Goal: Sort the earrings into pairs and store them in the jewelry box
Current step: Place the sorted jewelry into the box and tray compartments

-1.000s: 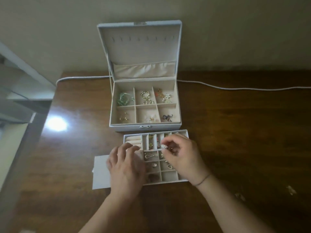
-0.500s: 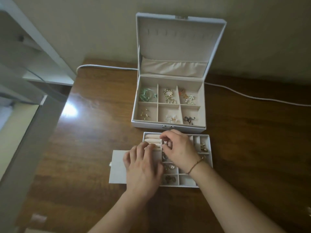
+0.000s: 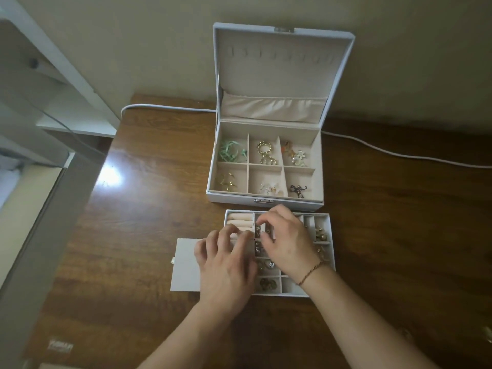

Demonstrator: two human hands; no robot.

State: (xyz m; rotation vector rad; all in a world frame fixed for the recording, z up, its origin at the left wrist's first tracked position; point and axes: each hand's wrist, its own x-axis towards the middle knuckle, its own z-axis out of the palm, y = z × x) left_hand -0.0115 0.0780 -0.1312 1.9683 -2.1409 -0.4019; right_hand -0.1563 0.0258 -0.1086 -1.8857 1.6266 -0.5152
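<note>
The grey jewelry box (image 3: 234, 196) stands open on the wooden table, its six compartments holding earrings: green ones (image 3: 231, 153), gold hoops (image 3: 266, 154), flower ones (image 3: 296, 155), gold ones (image 3: 227, 182), white ones (image 3: 271, 189) and a dark pair (image 3: 298, 190). In front of it lies the removable tray (image 3: 325, 217) with more small earrings (image 3: 320, 233) in its slots. My right hand (image 3: 286, 242) hovers over the tray's top middle slots and pinches what looks like a small earring between thumb and forefinger. My left hand (image 3: 223, 265) rests its bent fingers on the tray's left side, by the ring rolls.
A grey card (image 3: 185, 265) lies under my left hand, left of the tray. A white cable (image 3: 399, 154) runs along the table's back edge behind the box. A white shelf unit (image 3: 66, 102) stands beyond the table's left edge.
My right hand has shifted left across the tray toward its upper middle slots. My left hand stays on the tray's left side. The camera has swung left.
</note>
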